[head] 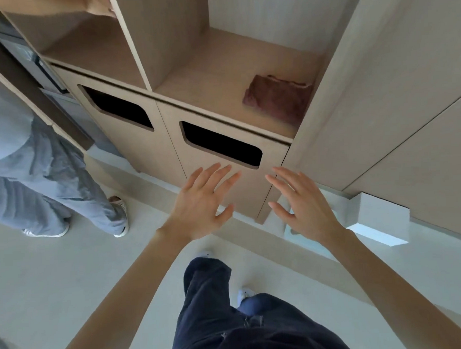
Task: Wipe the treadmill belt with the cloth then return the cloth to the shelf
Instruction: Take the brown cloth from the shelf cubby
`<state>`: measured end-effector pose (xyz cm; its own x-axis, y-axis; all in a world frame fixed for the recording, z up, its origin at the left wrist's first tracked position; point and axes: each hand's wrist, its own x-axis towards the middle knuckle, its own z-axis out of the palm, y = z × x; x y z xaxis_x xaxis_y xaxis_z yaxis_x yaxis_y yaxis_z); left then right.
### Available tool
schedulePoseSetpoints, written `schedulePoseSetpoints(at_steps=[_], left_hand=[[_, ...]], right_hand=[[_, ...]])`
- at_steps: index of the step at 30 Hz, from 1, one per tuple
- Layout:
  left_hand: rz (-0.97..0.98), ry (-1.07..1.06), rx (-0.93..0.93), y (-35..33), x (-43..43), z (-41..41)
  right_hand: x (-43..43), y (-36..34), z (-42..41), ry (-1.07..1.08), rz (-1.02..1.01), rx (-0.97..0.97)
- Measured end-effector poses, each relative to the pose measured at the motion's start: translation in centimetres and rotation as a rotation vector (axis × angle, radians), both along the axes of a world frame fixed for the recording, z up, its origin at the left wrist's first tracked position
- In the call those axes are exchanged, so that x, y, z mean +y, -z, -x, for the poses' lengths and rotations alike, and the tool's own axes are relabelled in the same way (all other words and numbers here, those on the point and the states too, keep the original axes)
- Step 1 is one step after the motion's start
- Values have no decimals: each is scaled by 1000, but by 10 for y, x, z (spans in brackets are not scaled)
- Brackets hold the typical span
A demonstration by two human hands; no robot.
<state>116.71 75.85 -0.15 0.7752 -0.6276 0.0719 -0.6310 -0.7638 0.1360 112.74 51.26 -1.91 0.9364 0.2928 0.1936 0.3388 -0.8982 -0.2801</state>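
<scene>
— What takes up most of the view?

— A tall pale wooden shelf unit (163, 44) with open compartments above and two lower doors. Below it lies a light grey smooth floor (69, 276).

— Anyone else about?

— A second person in loose grey-blue trousers (37, 179) stands at the left, close to the unit. The wearer's own dark navy trousers (231, 321) fill the bottom centre.

— And the doors?

— The right-hand pale wooden door (251, 194) has a dark rounded cut-out slot (222, 145) near its top. The left one has a matching slot.

— Where is the cloth?

— The folded dark reddish-brown cloth (278, 97) lies on the board of the right open compartment (213, 79), towards its right wall and just above that door. Nothing touches it.

— The hands?

— Both are stretched out in front of the right door, below the cloth and well short of it. The left hand (198, 200) has its fingers straight and spread, with nothing in it. The right hand (303, 205) is likewise splayed and empty. They are held apart, side by side. I cannot tell whether the fingertips touch the door.
</scene>
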Motion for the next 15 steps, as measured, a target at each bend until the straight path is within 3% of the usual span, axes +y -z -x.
schedulePoseSetpoints(at_steps=[15], left_hand=[[78,366,-67,-6,29,-187]], right_hand=[[51,-4,-119,345,-22,-68]])
